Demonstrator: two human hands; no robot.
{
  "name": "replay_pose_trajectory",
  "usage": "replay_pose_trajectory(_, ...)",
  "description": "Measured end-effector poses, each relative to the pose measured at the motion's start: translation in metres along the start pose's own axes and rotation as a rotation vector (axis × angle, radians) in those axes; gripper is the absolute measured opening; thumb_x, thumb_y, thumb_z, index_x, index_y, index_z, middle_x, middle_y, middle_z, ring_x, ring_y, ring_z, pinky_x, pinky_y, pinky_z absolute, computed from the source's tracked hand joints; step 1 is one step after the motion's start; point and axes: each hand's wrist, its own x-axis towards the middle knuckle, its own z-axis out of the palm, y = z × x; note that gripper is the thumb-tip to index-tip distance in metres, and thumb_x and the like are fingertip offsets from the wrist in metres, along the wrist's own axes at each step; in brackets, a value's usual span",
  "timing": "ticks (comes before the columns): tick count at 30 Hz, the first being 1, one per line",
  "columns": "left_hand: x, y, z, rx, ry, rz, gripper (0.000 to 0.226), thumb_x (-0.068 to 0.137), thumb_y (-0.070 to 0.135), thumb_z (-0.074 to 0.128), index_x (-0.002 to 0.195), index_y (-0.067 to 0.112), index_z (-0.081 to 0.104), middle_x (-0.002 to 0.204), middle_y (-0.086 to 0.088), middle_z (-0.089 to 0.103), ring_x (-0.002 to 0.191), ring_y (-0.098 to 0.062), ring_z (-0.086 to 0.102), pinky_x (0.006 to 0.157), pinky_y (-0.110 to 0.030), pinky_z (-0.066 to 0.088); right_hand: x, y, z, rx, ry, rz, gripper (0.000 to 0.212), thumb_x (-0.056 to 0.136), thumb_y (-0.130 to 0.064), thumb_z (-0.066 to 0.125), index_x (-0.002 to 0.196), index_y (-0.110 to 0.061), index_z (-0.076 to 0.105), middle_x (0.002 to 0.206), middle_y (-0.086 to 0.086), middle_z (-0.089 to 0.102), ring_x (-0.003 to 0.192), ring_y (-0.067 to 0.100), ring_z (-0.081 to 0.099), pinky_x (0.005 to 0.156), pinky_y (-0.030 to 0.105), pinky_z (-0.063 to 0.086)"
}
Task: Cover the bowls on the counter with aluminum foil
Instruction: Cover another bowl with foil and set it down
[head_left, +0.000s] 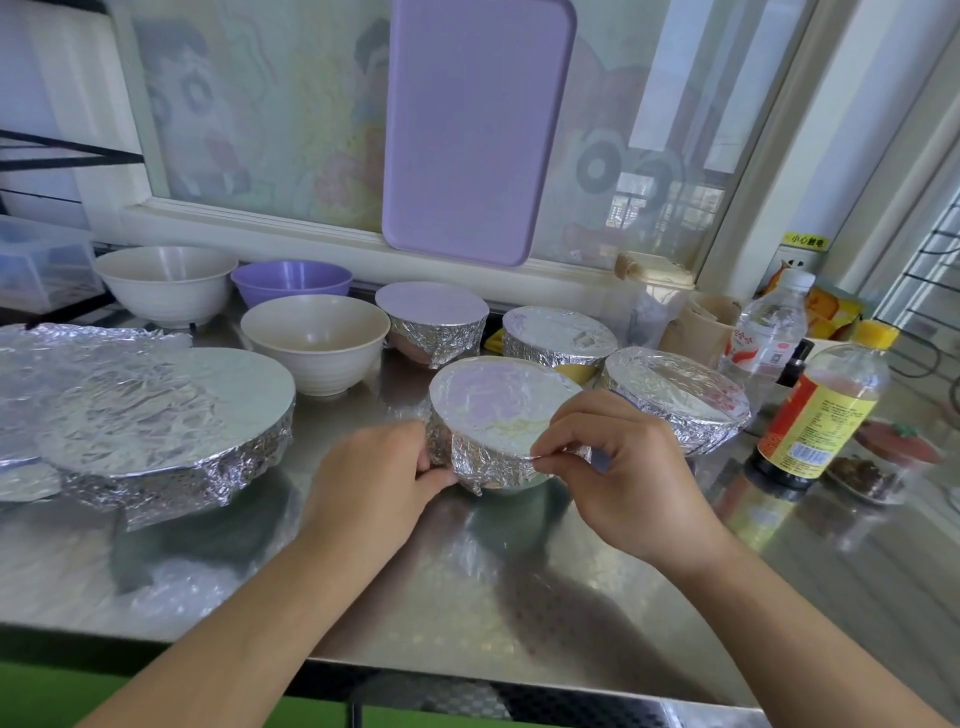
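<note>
1. Both bare forearms are reaching forward from the bottom edge, angling toward each other.
2. The left hand (379, 478) is curling its fingers, gripping.
3. The right hand (618, 467) is pinching with thumb and forefinger.

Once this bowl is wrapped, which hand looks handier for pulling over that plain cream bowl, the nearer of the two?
Probably the left hand. The uncovered cream bowl sits up and to the left of it, with open counter between. The right hand would have to cross over the foil-covered bowl both hands hold.
</note>
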Motion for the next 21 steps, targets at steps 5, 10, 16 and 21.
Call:
replay_pose_trajectory(5,0.002,-0.001,0.011,0.142,0.047,0.106,0.042,0.084,0.054,0.079,0.072,0.025,0.052,0.074,0.004,0.069,0.076,-0.028,0.066,0.067,-0.035,0.029,0.001,-0.001,0.001,-0.004,0.001,-0.003,0.030,0.076,0.013,0.084,0.077,-0.015,0.078,0.084,-0.011,0.067,0.086,0.014,0.064,0.075,0.018,0.046)
replay_pose_trajectory(10,-0.007,0.003,-0.001,-0.056,-0.058,0.024,0.023,0.079,0.034,0.075,0.076,0.026,0.054,0.073,0.012,0.062,0.077,-0.014,0.061,0.068,-0.036,0.046,0.000,0.000,0.001,0.000,0.007,0.005,0.029,0.077,0.013,0.084,0.079,-0.016,0.078,0.086,-0.011,0.066,0.086,0.012,0.063,0.076,0.017,0.046)
replay_pose_trajectory(16,-0.028,0.035,-0.020,-0.223,0.137,0.298,0.026,0.085,0.018,0.070,0.093,0.031,0.049,0.092,0.015,0.049,0.073,-0.006,0.050,0.058,-0.034,0.045,0.001,-0.004,0.008,0.001,0.019,-0.013,0.025,0.079,0.007,0.086,0.082,-0.017,0.079,0.087,-0.012,0.066,0.087,0.012,0.063,0.077,0.021,0.048)
replay_pose_trajectory(21,-0.014,0.031,-0.008,-0.291,0.091,0.361,0.009,0.095,0.024,0.074,0.099,0.032,0.071,0.104,0.019,0.060,0.078,-0.007,0.059,0.066,-0.035,0.052,-0.001,-0.005,0.010,0.055,0.031,0.000,0.017,0.084,-0.003,0.087,0.085,-0.019,0.082,0.088,-0.012,0.067,0.087,0.012,0.065,0.077,0.022,0.050)
